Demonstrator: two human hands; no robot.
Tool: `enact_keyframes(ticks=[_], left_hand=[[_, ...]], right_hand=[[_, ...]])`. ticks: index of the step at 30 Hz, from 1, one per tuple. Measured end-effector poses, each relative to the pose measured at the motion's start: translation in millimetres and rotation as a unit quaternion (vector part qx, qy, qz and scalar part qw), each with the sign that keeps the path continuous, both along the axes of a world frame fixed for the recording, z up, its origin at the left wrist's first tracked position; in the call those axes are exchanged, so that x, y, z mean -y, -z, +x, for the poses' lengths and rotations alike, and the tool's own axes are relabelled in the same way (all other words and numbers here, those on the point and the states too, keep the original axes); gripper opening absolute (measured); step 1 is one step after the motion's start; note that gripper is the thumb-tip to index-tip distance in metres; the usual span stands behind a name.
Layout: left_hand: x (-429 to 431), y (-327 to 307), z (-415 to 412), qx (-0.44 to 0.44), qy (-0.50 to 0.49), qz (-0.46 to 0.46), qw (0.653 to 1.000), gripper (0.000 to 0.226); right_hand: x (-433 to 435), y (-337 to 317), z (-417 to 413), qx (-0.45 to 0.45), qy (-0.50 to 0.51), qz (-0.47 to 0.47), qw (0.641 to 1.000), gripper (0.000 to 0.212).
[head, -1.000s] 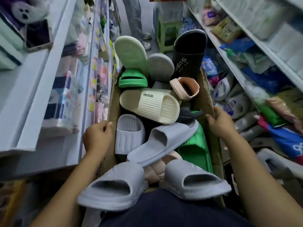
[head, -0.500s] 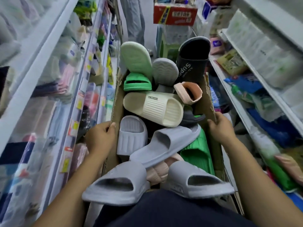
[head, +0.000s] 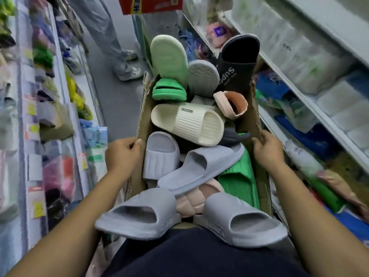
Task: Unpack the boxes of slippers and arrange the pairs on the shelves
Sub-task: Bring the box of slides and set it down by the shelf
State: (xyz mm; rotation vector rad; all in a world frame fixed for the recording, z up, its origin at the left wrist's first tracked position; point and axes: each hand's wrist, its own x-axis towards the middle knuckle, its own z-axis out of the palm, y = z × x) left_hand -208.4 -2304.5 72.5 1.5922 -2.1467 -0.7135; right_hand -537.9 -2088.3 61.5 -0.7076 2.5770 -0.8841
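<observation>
The cardboard box (head: 144,108) is carried lengthwise in the aisle, with its near end against the wearer's body. It is gripped on both long walls. The left hand (head: 121,154) is closed over the left rim, with the fingers (head: 136,143) curled onto the edge. The right hand (head: 268,152) is closed over the right rim in the same way. This two-sided grip is judged to keep the overfilled box level.

The slippers are all in the box, loose and unpaired; none is seen placed on the left shelves (head: 50,96) or the right shelves (head: 299,86). Two grey slippers (head: 139,212) overhang the near end and are judged the likeliest to slide off. A pale green slipper (head: 168,56) and a black slipper (head: 237,62) are stood on end at the far wall, presumably to save space. A cream slipper (head: 191,124) is laid across the middle.

Legible markings:
- Black slipper strap: "Super", seen upside down; a smaller line beside it cannot be read.
- Cream slipper strap: a small dark tag with white letters, too small to read.
- A red carton (head: 151,5) ahead: printed, blurred.

Another person's legs (head: 111,37) are seen further along the aisle.
</observation>
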Motion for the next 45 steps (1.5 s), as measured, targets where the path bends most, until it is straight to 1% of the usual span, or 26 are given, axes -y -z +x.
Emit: enact_keyframes(ticks=[2, 5, 8, 12, 15, 17, 19, 22, 26, 27, 29, 31, 33, 37, 40, 43, 45], left_hand=[[12, 14, -16, 0.012, 0.009, 0.018, 1.000, 0.038], [22, 36, -46, 0.027, 0.013, 0.049, 0.998, 0.041], [21, 56, -75, 0.039, 0.000, 0.086, 0.996, 0.044], [10, 86, -116, 0.049, -0.019, 0.144, 0.988, 0.049], [-3, 121, -146, 0.054, -0.069, 0.180, 0.980, 0.050], [-13, 146, -166, 0.060, -0.110, 0.196, 0.973, 0.045], [-23, 173, -183, 0.047, -0.142, 0.214, 0.965, 0.041], [-34, 208, -202, 0.025, -0.167, 0.235, 0.957, 0.051], [-44, 244, -222, 0.036, -0.205, 0.269, 0.941, 0.052], [-48, 246, -226, 0.042, -0.209, 0.274, 0.938, 0.052], [-54, 254, -233, 0.047, -0.208, 0.262, 0.941, 0.052], [-60, 260, -232, 0.030, -0.207, 0.245, 0.947, 0.050], [-68, 264, -230, 0.008, -0.208, 0.243, 0.947, 0.050], [-85, 255, -238, -0.001, -0.222, 0.244, 0.944, 0.047], [-95, 258, -247, -0.019, -0.221, 0.257, 0.941, 0.045], [-97, 262, -254, -0.002, -0.231, 0.271, 0.935, 0.040], [-95, 263, -254, -0.009, -0.244, 0.290, 0.925, 0.034]], right_hand=[[4, 13, -14, 0.005, -0.003, 0.003, 1.000, 0.030], [15, 30, -44, 0.002, -0.004, 0.037, 0.999, 0.033], [29, 51, -77, 0.007, -0.039, 0.057, 0.998, 0.026], [47, 104, -137, 0.043, -0.064, 0.062, 0.995, 0.027], [60, 140, -178, 0.052, -0.077, 0.087, 0.992, 0.031], [69, 161, -201, 0.055, -0.087, 0.105, 0.989, 0.034], [74, 182, -220, 0.061, -0.104, 0.118, 0.986, 0.034], [81, 208, -243, 0.079, -0.120, 0.135, 0.980, 0.035], [86, 250, -265, 0.101, -0.140, 0.147, 0.974, 0.043], [87, 257, -266, 0.110, -0.137, 0.142, 0.974, 0.042], [90, 267, -268, 0.111, -0.141, 0.121, 0.976, 0.035], [91, 273, -270, 0.098, -0.158, 0.091, 0.978, 0.032], [91, 276, -274, 0.101, -0.162, 0.075, 0.979, 0.032], [87, 269, -282, 0.113, -0.157, 0.056, 0.980, 0.035], [82, 266, -291, 0.134, -0.157, 0.073, 0.976, 0.034], [84, 269, -300, 0.162, -0.166, 0.119, 0.965, 0.037], [88, 263, -302, 0.190, -0.181, 0.143, 0.954, 0.038]])
